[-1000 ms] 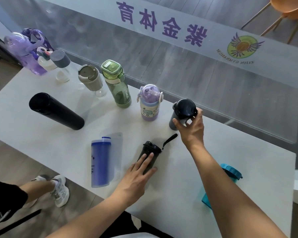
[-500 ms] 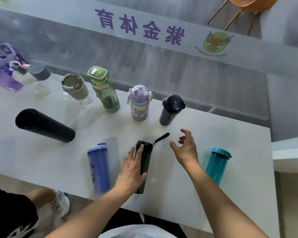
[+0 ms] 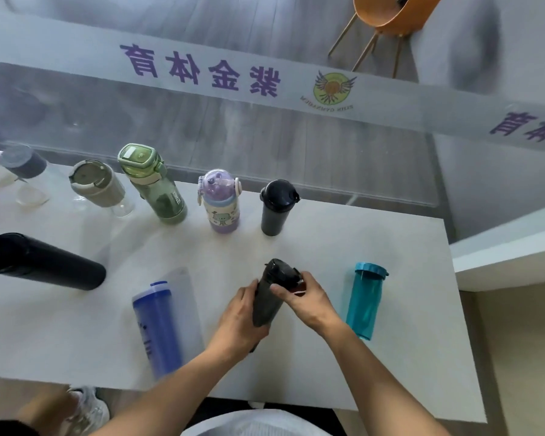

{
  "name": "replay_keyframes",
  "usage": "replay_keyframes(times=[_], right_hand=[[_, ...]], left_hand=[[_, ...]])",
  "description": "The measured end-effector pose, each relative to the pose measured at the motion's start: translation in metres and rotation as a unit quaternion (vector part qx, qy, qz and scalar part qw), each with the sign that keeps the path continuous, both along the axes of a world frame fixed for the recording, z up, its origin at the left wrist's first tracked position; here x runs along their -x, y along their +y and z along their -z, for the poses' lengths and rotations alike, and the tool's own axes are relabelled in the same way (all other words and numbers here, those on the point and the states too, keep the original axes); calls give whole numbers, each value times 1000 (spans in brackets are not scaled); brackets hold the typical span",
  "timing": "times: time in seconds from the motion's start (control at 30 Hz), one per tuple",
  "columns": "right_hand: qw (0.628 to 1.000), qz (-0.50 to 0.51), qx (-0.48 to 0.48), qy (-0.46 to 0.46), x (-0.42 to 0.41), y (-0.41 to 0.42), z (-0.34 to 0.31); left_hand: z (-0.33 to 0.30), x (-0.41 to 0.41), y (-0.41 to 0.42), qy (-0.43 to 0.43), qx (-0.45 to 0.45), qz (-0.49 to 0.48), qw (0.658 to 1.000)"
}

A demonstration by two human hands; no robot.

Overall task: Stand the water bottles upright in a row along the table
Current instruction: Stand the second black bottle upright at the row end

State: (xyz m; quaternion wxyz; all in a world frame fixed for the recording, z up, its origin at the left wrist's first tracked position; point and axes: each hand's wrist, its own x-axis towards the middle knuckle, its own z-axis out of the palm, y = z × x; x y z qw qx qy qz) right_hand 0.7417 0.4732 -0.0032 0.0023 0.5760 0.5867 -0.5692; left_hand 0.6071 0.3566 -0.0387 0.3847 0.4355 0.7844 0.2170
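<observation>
Closest to the person, both hands are on a smoky dark bottle (image 3: 266,302) near the table's front edge: the left hand (image 3: 239,319) has its fingers wrapped round the lower body, and the right hand (image 3: 307,298) has its fingers closed round the neck just under the black cap. The bottle is tilted, cap end away from the person. Just left of it a blue bottle (image 3: 158,328) lies flat on the white table (image 3: 406,357); to the right a teal bottle (image 3: 365,302) lies flat too. Further left, a long black flask (image 3: 41,262) lies on its side. Along the far edge stand a black tumbler (image 3: 276,209), a lilac child's bottle (image 3: 221,201), a green bottle (image 3: 153,184) and a grey-sleeved one (image 3: 96,184).
</observation>
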Motion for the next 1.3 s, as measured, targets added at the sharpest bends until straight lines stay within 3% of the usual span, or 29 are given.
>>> replay_keyframes(times=[0.33, 0.43, 0.53, 0.6, 0.67, 0.77, 0.83, 1.2, 1.3], right_hand=[[998, 10, -52, 23, -27, 38, -20], [995, 8, -99, 15, -30, 48, -27], [990, 19, -138, 33, -31, 58, -26], [985, 29, -165, 39, -30, 65, -24], [981, 34, -187, 38, -28, 72, -22], [978, 35, -203, 43, -23, 80, -24], [976, 33, -213, 44, -22, 85, -23], [967, 50, -244, 48, -20, 100, -18], [967, 56, -244, 56, -21, 108, -19]], left_hand=[[-21, -17, 34, 49, -59, 68, 995], [-44, 2, 54, 157, -121, 80, 977], [-70, 43, 85, 300, -227, -27, 926], [-86, 74, 105, 382, -227, -64, 894], [-96, 100, 123, 418, -157, -68, 892], [-93, 121, 141, 352, -35, -44, 934], [-86, 127, 147, 303, -18, -39, 952], [-78, 135, 153, 300, -22, -42, 953], [-86, 126, 153, 368, -41, -30, 928]])
